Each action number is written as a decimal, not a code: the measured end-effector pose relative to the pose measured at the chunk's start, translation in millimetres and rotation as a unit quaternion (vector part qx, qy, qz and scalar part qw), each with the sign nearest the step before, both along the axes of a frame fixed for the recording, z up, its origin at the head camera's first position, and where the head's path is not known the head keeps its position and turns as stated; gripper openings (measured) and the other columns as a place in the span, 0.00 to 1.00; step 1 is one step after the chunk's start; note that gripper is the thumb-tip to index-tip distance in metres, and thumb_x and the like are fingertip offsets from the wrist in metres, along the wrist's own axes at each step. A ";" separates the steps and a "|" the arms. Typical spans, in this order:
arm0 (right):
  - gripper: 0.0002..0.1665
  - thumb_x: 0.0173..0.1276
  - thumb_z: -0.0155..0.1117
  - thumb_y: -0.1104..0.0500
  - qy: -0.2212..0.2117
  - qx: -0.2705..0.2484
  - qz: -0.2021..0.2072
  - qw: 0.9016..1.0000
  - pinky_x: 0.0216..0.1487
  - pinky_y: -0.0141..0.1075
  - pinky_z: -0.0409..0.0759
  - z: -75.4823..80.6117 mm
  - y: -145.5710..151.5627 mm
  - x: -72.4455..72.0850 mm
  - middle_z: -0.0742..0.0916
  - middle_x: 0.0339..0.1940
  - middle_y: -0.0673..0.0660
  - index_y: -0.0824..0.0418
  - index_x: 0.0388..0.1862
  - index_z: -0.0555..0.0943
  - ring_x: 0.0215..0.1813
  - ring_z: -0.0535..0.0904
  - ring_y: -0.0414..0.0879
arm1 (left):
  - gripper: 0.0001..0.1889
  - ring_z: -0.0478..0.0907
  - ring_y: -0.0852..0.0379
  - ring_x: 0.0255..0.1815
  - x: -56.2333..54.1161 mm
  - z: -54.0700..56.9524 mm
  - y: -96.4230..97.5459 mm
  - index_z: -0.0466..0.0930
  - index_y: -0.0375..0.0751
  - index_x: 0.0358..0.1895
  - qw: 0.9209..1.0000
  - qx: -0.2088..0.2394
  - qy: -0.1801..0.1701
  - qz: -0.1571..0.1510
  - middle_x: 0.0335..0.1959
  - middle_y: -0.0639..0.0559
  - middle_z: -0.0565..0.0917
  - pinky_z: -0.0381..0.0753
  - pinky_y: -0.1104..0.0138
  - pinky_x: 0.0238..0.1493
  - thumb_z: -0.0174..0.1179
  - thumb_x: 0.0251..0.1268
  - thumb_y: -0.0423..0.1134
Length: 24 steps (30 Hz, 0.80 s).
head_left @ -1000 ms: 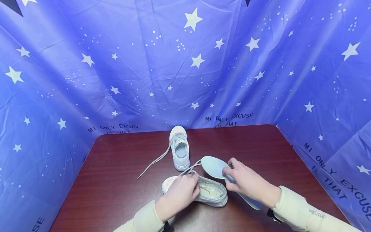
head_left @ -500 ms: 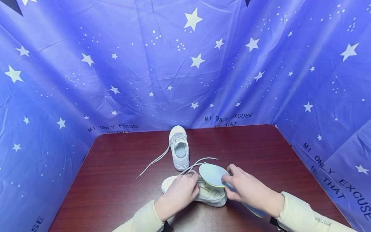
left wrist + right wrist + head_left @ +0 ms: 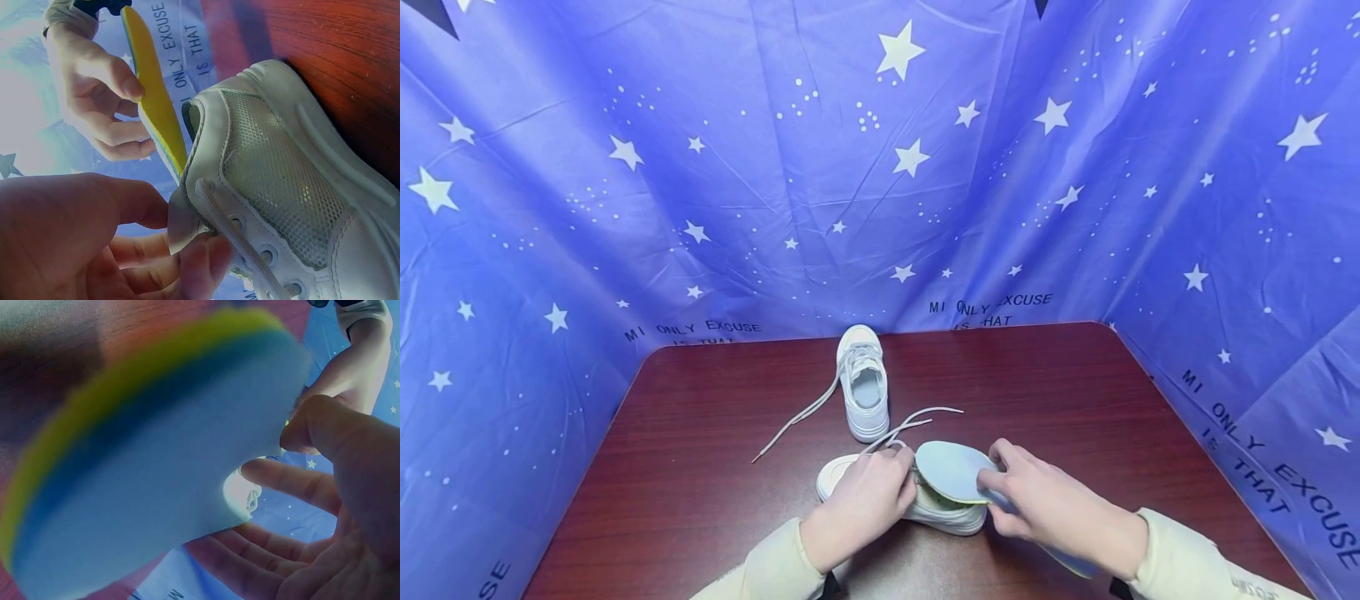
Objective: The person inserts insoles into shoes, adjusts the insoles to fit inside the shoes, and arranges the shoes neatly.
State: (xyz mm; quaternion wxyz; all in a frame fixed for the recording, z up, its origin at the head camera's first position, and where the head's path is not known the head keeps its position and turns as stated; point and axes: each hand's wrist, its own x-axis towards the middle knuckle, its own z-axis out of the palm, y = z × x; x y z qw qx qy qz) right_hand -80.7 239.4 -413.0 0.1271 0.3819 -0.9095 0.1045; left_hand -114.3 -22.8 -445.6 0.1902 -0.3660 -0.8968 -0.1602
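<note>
A blue drape [image 3: 850, 167] with white stars and black lettering rises behind and beside a dark red, wood-grained table [image 3: 692, 492]. On the table stand a white far shoe [image 3: 868, 419] and a white, mesh-sided near shoe [image 3: 275, 175], whose tongue [image 3: 186, 222] the left hand [image 3: 861, 500] pinches. The right hand [image 3: 1048, 504] grips an insole [image 3: 953, 472], pale blue-grey above, yellow beneath, tilted, its rounded end over the near shoe's opening. Thin pale laces [image 3: 942, 408] trail beyond the near shoe.
</note>
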 end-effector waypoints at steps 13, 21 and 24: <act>0.16 0.48 0.74 0.60 0.036 0.029 0.071 0.996 0.30 0.24 0.68 2.7 0.3 -3.2 0.74 0.40 0.49 0.47 0.25 0.72 0.37 0.68 0.38 | 0.13 0.81 0.54 0.24 1.2 1.3 2.0 0.70 0.44 0.26 1.000 0.008 0.000 0.010 0.23 0.55 0.77 0.78 0.63 0.28 0.67 0.57 0.33; 0.14 0.48 0.73 0.62 0.035 0.055 0.099 0.993 0.29 0.24 0.69 10.0 -3.9 -10.9 0.72 0.38 0.47 0.48 0.24 0.76 0.36 0.68 0.39 | 0.12 0.81 0.55 0.25 0.7 -0.7 1.5 0.71 0.44 0.26 1.000 0.007 0.009 0.003 0.23 0.55 0.78 0.77 0.64 0.28 0.67 0.53 0.31; 0.14 0.49 0.74 0.62 0.027 0.072 0.109 0.991 0.30 0.24 0.69 14.5 -5.2 -13.8 0.71 0.36 0.46 0.48 0.23 0.77 0.34 0.68 0.39 | 0.12 0.82 0.55 0.25 1.0 -0.7 1.1 0.71 0.43 0.26 1.000 0.005 0.014 0.003 0.23 0.54 0.78 0.78 0.63 0.29 0.67 0.54 0.31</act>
